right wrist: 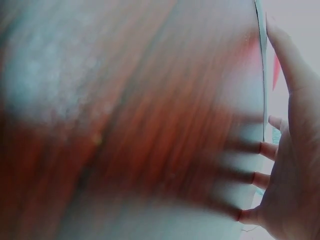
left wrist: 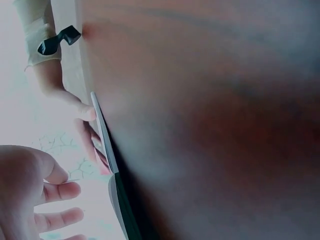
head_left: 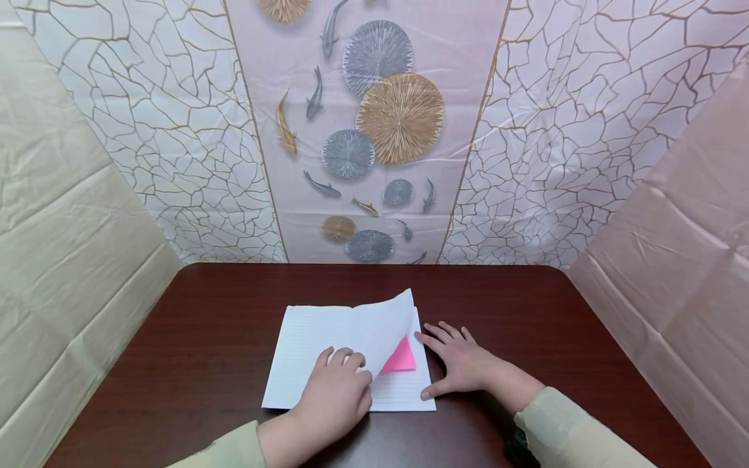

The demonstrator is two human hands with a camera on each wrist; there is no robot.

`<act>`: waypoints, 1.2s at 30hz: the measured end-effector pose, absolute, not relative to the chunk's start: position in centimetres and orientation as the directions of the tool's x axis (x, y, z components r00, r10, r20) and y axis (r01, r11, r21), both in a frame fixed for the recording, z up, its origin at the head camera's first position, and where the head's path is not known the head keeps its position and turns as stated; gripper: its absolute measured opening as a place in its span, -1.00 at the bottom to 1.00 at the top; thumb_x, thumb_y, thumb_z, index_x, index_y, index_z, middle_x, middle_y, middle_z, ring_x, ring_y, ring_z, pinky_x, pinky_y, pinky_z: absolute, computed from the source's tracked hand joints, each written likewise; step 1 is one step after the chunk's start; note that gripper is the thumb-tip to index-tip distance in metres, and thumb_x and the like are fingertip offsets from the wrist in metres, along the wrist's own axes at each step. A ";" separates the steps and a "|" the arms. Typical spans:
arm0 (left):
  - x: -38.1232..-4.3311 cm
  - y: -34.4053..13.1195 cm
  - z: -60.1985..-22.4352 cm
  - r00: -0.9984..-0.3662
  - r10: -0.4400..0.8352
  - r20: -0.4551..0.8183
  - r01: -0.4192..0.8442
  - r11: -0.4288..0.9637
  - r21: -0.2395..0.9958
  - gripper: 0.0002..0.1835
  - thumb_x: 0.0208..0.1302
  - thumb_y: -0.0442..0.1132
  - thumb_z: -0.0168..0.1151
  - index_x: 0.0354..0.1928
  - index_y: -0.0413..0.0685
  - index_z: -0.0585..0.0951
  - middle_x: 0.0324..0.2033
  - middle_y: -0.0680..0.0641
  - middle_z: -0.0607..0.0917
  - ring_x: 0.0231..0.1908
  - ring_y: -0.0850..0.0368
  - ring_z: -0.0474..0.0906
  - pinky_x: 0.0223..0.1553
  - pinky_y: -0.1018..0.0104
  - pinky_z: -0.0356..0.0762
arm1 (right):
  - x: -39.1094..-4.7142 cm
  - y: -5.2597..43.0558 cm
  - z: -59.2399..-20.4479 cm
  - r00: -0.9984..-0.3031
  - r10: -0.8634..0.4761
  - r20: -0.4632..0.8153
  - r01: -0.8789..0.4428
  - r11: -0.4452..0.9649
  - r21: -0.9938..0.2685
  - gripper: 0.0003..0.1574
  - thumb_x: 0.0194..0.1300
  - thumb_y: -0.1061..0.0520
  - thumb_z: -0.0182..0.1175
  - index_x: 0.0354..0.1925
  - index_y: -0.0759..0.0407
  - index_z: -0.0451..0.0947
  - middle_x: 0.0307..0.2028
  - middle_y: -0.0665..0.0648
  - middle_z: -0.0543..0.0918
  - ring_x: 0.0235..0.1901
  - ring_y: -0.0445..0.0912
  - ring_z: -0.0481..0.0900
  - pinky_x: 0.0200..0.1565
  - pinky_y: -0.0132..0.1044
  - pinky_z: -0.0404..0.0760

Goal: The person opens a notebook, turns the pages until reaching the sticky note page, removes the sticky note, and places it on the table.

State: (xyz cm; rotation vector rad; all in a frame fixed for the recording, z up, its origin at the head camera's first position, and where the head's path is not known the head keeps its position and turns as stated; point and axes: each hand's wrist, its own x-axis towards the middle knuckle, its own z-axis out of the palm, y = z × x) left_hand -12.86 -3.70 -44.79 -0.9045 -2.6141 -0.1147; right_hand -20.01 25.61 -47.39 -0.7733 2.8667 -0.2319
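An open lined notebook lies on the dark wooden table. My left hand pinches the lower part of a lifted page, whose upper corner curls upward over the right half. Partly covered by that page, a pink sticky note shows on the sheet beneath. In the left wrist view, the thumb and index finger of the left hand meet at the thin paper edge. My right hand is spread at the notebook's right edge, thumb and fingertips touching the edge and the tabletop; the right wrist view shows its fingers apart.
The reddish-brown table extends around the notebook on every side. Behind it hangs a patterned cloth, with plain pale cloth on the left and right. A dark band is at the right wrist.
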 end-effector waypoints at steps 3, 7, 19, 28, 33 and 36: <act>-13.0 -3.7 -44.5 -0.736 0.564 0.374 0.595 0.803 -0.041 -0.81 0.23 -0.04 0.23 -0.48 0.12 0.68 -0.18 0.04 0.65 -0.02 -0.02 0.54 0.13 -0.23 0.39 | -20.0 25.6 -47.4 -0.851 -0.512 -0.115 -0.488 0.853 -0.186 0.52 -0.26 -0.83 0.12 0.53 -0.13 0.11 0.51 0.12 0.14 0.48 0.24 0.01 0.30 0.42 0.05; -13.3 -3.8 -43.9 -0.745 0.538 0.394 0.576 0.817 -0.028 -0.78 0.28 0.00 0.22 -0.46 0.13 0.69 -0.18 0.05 0.66 -0.02 -0.01 0.55 0.14 -0.22 0.38 | -20.0 25.5 -47.2 -0.852 -0.507 -0.133 -0.480 0.857 -0.188 0.52 -0.27 -0.83 0.12 0.53 -0.14 0.11 0.51 0.11 0.13 0.48 0.23 -0.01 0.31 0.41 0.04; -14.3 -5.1 -41.3 -0.729 0.432 0.532 0.533 0.845 0.044 -0.89 0.19 -0.12 0.24 -0.34 0.02 0.61 -0.15 -0.01 0.66 0.00 -0.03 0.55 0.18 -0.20 0.35 | -20.1 25.3 -46.7 -0.849 -0.506 -0.153 -0.479 0.859 -0.182 0.53 -0.26 -0.83 0.12 0.54 -0.14 0.09 0.51 0.11 0.11 0.49 0.23 -0.02 0.31 0.42 0.03; -14.5 -6.6 -40.3 -0.724 0.391 0.568 0.490 0.871 0.024 -0.90 0.20 -0.15 0.22 -0.43 0.08 0.65 -0.21 0.02 0.65 -0.04 -0.08 0.56 0.18 -0.23 0.33 | -20.1 25.3 -46.5 -0.845 -0.505 -0.174 -0.474 0.859 -0.192 0.51 -0.24 -0.80 0.15 0.54 -0.14 0.09 0.52 0.13 0.09 0.49 0.24 -0.04 0.30 0.42 0.03; -14.4 -7.0 -40.2 -0.721 0.390 0.573 0.477 0.879 0.003 -0.90 0.18 -0.16 0.23 -0.45 0.11 0.66 -0.21 0.04 0.64 -0.03 -0.07 0.55 0.19 -0.23 0.31 | -20.1 25.3 -46.5 -0.845 -0.504 -0.177 -0.471 0.859 -0.200 0.50 -0.23 -0.80 0.16 0.54 -0.13 0.09 0.52 0.14 0.09 0.49 0.24 -0.04 0.31 0.42 0.01; -14.3 -7.3 -40.3 -0.717 0.387 0.580 0.476 0.879 0.002 -0.92 0.17 -0.16 0.24 -0.46 0.11 0.66 -0.21 0.04 0.64 -0.01 -0.07 0.54 0.20 -0.23 0.30 | -20.1 25.3 -46.7 -0.846 -0.503 -0.176 -0.470 0.860 -0.198 0.51 -0.24 -0.80 0.15 0.54 -0.13 0.08 0.52 0.13 0.09 0.49 0.23 -0.04 0.31 0.42 0.01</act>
